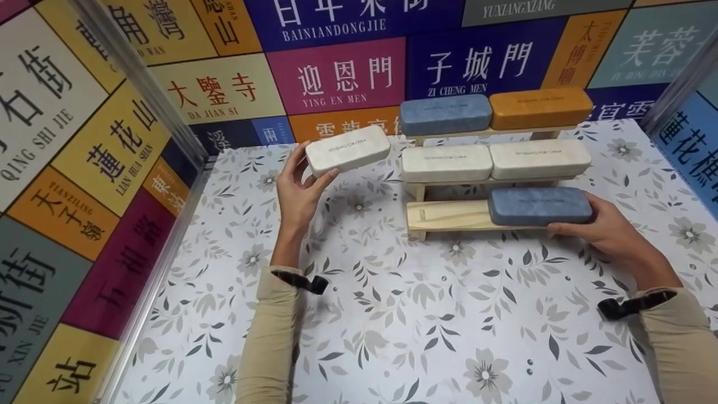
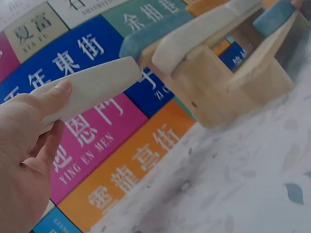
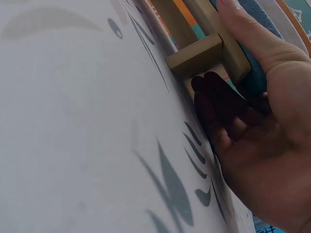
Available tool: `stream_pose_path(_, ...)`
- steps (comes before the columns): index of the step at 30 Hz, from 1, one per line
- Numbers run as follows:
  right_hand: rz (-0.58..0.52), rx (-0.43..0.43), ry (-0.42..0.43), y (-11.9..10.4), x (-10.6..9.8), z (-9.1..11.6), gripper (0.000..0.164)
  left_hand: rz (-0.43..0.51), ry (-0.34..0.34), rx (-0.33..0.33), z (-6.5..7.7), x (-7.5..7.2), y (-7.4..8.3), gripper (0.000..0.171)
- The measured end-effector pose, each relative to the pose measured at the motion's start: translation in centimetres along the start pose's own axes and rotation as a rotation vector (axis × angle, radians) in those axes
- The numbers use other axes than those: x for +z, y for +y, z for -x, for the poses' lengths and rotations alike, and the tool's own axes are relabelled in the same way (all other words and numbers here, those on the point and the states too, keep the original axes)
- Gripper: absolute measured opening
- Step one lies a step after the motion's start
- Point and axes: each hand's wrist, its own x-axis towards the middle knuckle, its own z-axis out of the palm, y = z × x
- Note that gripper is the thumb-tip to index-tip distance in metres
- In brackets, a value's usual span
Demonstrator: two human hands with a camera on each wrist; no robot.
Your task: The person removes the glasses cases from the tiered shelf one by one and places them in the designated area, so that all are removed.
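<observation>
My left hand (image 1: 300, 185) holds a white glasses case (image 1: 349, 150) in the air, left of a stepped wooden rack (image 1: 449, 215). In the left wrist view the thumb lies on the near face of the case and the fingers are behind and below it. My right hand (image 1: 611, 227) grips the right end of a blue glasses case (image 1: 539, 205) on the bottom step, thumb along its lower front edge. The right wrist view shows several fingertips (image 3: 210, 82) under the step's plank. Left of this blue case, the bottom step's wood is bare.
Two white glasses cases (image 1: 446, 164) stand side by side on the middle step. The top step bears another blue case (image 1: 446, 114) and an orange case (image 1: 541, 108). A floral cloth (image 1: 415, 325) covers the table. Panels with printed characters (image 1: 343, 73) rise behind and at the sides.
</observation>
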Motion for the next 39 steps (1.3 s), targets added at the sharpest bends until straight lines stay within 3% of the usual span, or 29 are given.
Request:
stream_pose_path(10, -0.008, 0.046, -0.016, -0.3, 0.2, 0.0, 0.082, -0.109, -0.02, -0.121, 0.7, 0.4, -3.5, 0.082)
stream_pose_path(16, 0.015, 0.06, -0.024, -0.5, 0.2, -0.3, 0.085, -0.075, -0.062, -0.163, 0.5, 0.9, -5.8, 0.077)
stream_pose_path(22, 0.003, 0.071, -0.006, -0.6, 0.1, -0.3, 0.085, -0.063, -0.09, -0.208, -0.6, 1.3, -7.3, 0.078)
stream_pose_path(30, -0.024, 0.056, 0.009, -0.2, 0.1, 0.0, 0.082, -0.32, -0.102, -0.255, -1.5, 1.9, -7.8, 0.086)
stream_pose_path(39, 0.006, 0.093, 0.009, -0.2, 0.0, 0.2, 0.088, -0.469, -0.093, -0.263, -1.6, 2.6, -8.2, 0.085)
